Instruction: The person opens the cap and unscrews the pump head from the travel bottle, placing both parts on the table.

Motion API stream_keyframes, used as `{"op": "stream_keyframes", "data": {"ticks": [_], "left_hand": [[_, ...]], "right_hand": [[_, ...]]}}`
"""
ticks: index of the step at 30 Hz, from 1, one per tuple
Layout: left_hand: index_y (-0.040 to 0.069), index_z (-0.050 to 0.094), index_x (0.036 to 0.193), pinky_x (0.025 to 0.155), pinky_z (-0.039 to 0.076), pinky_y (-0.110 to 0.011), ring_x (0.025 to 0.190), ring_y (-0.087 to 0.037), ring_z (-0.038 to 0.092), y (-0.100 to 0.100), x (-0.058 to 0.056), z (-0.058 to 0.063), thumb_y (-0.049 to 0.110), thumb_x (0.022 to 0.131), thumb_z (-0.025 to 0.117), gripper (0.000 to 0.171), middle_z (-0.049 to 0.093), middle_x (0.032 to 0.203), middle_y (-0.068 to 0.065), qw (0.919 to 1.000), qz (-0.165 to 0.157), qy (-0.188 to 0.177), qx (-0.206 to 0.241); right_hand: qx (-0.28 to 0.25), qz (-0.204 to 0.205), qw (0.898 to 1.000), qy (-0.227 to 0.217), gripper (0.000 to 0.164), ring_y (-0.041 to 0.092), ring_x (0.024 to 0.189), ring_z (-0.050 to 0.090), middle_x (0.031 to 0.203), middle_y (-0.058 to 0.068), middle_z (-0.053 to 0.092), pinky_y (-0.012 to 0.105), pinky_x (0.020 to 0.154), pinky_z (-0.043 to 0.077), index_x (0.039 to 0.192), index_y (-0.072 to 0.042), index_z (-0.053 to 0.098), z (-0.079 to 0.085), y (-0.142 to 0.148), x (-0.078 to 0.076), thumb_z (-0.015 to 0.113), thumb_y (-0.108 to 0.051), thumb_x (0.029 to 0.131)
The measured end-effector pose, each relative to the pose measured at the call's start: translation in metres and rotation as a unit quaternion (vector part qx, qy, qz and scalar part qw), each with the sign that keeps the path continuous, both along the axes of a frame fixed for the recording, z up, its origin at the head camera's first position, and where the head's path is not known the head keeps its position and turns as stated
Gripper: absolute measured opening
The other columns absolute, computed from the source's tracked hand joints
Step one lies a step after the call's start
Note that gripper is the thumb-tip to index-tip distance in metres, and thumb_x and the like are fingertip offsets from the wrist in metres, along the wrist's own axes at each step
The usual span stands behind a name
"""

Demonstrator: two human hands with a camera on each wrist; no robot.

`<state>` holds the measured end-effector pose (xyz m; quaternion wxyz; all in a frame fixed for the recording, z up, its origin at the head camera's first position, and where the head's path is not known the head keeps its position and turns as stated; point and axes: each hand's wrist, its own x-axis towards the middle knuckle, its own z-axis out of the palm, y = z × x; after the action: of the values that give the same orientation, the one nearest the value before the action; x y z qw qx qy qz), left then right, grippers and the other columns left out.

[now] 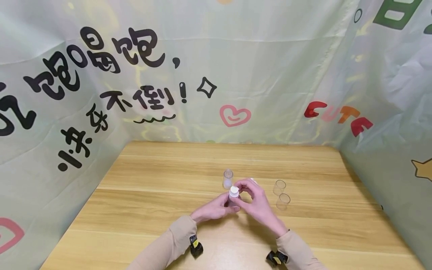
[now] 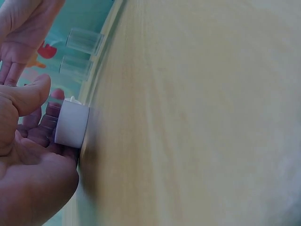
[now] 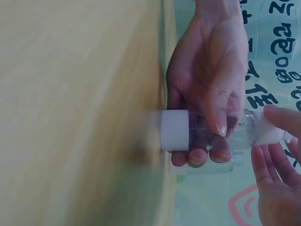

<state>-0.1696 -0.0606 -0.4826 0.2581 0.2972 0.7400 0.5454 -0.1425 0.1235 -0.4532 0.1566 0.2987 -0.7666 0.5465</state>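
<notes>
In the head view my left hand [image 1: 216,208] grips a small clear bottle [image 3: 240,127] with thumb and fingers round its body. The bottle stands upright, its white base [image 3: 175,130] close over the table. On its neck sits a white pump top [image 1: 234,191], which my right hand [image 1: 255,204] pinches between thumb and fingers from the right side. The left wrist view shows the white base beside the left fingers, while the left palm and thumb hide most of the clear body.
A second clear bottle [image 1: 228,179] with a white base stands just behind the hands. Two clear caps [image 1: 279,187] [image 1: 283,201] stand on the wooden table [image 1: 152,180] to the right. Partly behind the right hand lies a small white piece [image 1: 254,181]. Printed cloth walls enclose the table.
</notes>
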Motion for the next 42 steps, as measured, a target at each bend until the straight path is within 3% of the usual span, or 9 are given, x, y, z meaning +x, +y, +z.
{"op": "stream_keyframes", "data": {"ticks": [6, 10, 15, 23, 32, 38, 42], "left_hand": [[0.005, 0.053, 0.134, 0.102, 0.045, -0.024, 0.108, -0.007, 0.056, 0.0007, -0.0003, -0.0008, 0.013, 0.099, 0.06, 0.037, 0.061, 0.123, -0.01, 1.0, 0.003, -0.004, 0.002], [0.005, 0.054, 0.132, 0.105, 0.044, -0.026, 0.111, -0.008, 0.056, 0.0007, -0.0005, -0.0009, 0.013, 0.099, 0.06, 0.035, 0.061, 0.124, -0.011, 1.0, 0.0, 0.002, 0.002], [0.006, 0.047, 0.144, 0.111, 0.041, -0.027, 0.121, -0.012, 0.055, 0.0006, -0.0003, -0.0015, 0.012, 0.099, 0.06, 0.047, 0.059, 0.135, -0.011, 1.0, -0.002, -0.004, 0.004], [0.004, 0.051, 0.138, 0.105, 0.045, -0.024, 0.113, -0.008, 0.058, 0.0014, -0.0006, -0.0019, 0.011, 0.099, 0.059, 0.04, 0.061, 0.128, -0.013, 0.9999, 0.001, -0.009, 0.007], [0.006, 0.045, 0.145, 0.111, 0.042, -0.027, 0.122, -0.014, 0.055, 0.001, -0.001, -0.0014, 0.01, 0.099, 0.059, 0.049, 0.058, 0.136, -0.012, 0.9999, -0.006, -0.003, 0.008], [0.004, 0.05, 0.139, 0.106, 0.043, -0.023, 0.114, -0.008, 0.056, 0.0011, -0.0008, -0.0014, 0.01, 0.099, 0.059, 0.041, 0.06, 0.129, -0.013, 1.0, -0.005, -0.002, 0.008], [0.003, 0.051, 0.138, 0.107, 0.043, -0.026, 0.115, -0.011, 0.056, 0.0011, -0.001, -0.0011, 0.011, 0.099, 0.059, 0.04, 0.061, 0.128, -0.014, 1.0, -0.002, 0.003, 0.005]], "right_hand": [[-0.018, 0.041, 0.998, -0.031, 0.048, 0.002, 0.111, 0.059, 0.118, 0.023, 0.064, 0.021, 0.103, 0.052, 0.123, 0.005, 0.061, 0.0026, 0.0046, 0.0014, 0.077, 0.01, 0.078], [-0.014, 0.021, 1.0, -0.015, 0.048, 0.007, 0.108, 0.06, 0.115, 0.019, 0.063, 0.022, 0.101, 0.053, 0.121, 0.002, 0.062, 0.0, 0.0038, 0.0012, 0.08, 0.007, 0.077], [-0.004, -0.008, 1.0, 0.004, 0.038, 0.009, 0.1, 0.062, 0.106, 0.012, 0.066, 0.022, 0.095, 0.057, 0.112, -0.002, 0.066, -0.0009, 0.0015, 0.0008, 0.082, 0.003, 0.078], [-0.025, 0.047, 0.998, -0.022, 0.045, 0.003, 0.113, 0.058, 0.116, 0.02, 0.065, 0.021, 0.104, 0.051, 0.12, 0.004, 0.063, 0.0002, 0.0057, -0.0001, 0.076, 0.012, 0.078], [0.005, -0.011, 1.0, 0.013, 0.039, 0.009, 0.098, 0.063, 0.106, 0.01, 0.067, 0.024, 0.092, 0.058, 0.113, -0.004, 0.066, -0.0012, 0.0013, -0.0005, 0.082, 0.002, 0.078], [-0.009, 0.021, 1.0, -0.002, 0.04, 0.006, 0.108, 0.06, 0.112, 0.015, 0.069, 0.023, 0.1, 0.054, 0.116, -0.001, 0.068, 0.001, 0.0039, -0.0005, 0.078, 0.008, 0.079], [-0.017, 0.027, 0.999, -0.011, 0.043, 0.007, 0.109, 0.06, 0.115, 0.015, 0.066, 0.023, 0.102, 0.053, 0.118, -0.001, 0.066, 0.0002, 0.005, 0.0004, 0.078, 0.008, 0.079]]}}
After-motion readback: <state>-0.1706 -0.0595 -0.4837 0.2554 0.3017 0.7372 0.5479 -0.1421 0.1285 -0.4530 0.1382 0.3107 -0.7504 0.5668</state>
